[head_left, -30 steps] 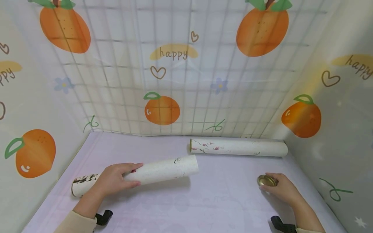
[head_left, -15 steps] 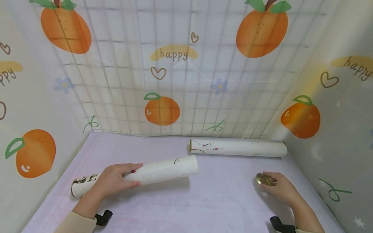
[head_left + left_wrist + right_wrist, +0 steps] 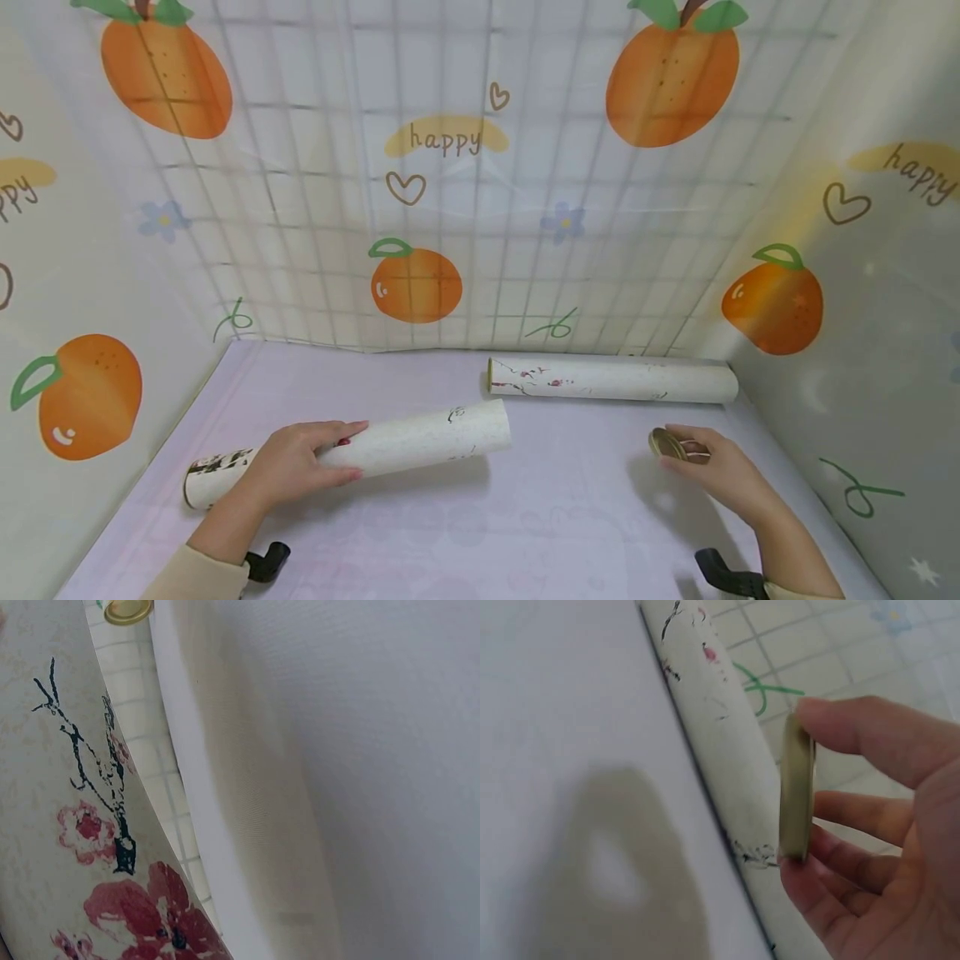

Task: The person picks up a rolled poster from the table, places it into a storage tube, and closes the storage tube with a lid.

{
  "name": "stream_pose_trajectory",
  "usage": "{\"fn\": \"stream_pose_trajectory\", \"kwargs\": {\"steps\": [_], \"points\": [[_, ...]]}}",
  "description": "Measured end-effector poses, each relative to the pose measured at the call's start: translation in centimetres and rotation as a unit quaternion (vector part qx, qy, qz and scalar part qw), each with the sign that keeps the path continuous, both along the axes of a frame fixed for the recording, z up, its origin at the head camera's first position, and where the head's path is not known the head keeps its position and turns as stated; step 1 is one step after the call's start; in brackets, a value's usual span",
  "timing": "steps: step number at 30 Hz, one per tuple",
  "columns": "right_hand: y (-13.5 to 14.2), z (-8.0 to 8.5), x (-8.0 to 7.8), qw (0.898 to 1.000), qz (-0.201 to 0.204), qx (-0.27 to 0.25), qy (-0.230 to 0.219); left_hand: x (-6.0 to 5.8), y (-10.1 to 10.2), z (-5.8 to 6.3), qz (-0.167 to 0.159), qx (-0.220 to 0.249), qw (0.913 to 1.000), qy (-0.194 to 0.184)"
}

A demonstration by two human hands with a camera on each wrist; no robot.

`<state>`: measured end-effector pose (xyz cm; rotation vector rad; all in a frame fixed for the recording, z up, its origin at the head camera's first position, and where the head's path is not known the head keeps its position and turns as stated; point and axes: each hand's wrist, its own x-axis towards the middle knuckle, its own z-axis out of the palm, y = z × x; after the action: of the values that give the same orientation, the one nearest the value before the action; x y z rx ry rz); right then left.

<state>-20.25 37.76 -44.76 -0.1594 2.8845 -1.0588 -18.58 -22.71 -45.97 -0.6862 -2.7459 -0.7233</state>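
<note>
My left hand (image 3: 300, 462) grips a white cardboard tube (image 3: 427, 437) printed with plum blossom from above, its right end raised off the table and its left end low. In the left wrist view the same tube (image 3: 45, 787) shows dark branches and red flowers. At the right, my right hand (image 3: 723, 471) pinches a round gold metal lid (image 3: 666, 446) by its rim, held above the table over its shadow. Seen from the right wrist, the lid (image 3: 796, 791) stands edge-on between thumb and fingertips.
A second white tube (image 3: 611, 381) with a blossom print lies along the back edge of the pale lilac tabletop (image 3: 525, 525). Fabric walls (image 3: 465, 200) printed with oranges enclose the back and both sides.
My right hand has lifted the gold lid off the table area, moving slightly up and left and tilting it more upright. The left hand and its tube have stayed in place.
</note>
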Motion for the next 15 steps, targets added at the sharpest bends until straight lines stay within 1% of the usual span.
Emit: {"fn": "stream_pose_trajectory", "kwargs": {"steps": [6,10,15], "points": [[-0.7,1.1,0.3,1.000,0.014,-0.011,0.017,0.0,0.2,0.0,-0.002,0.001,1.0000,0.001],[-1.5,1.8,0.2,1.000,0.014,-0.014,0.024,0.0,0.3,0.1,0.001,0.001,1.0000,-0.002],[-2.6,2.6,0.0,0.999,0.014,-0.031,0.030,0.0,0.4,0.2,0.000,0.000,1.0000,-0.003]]}}
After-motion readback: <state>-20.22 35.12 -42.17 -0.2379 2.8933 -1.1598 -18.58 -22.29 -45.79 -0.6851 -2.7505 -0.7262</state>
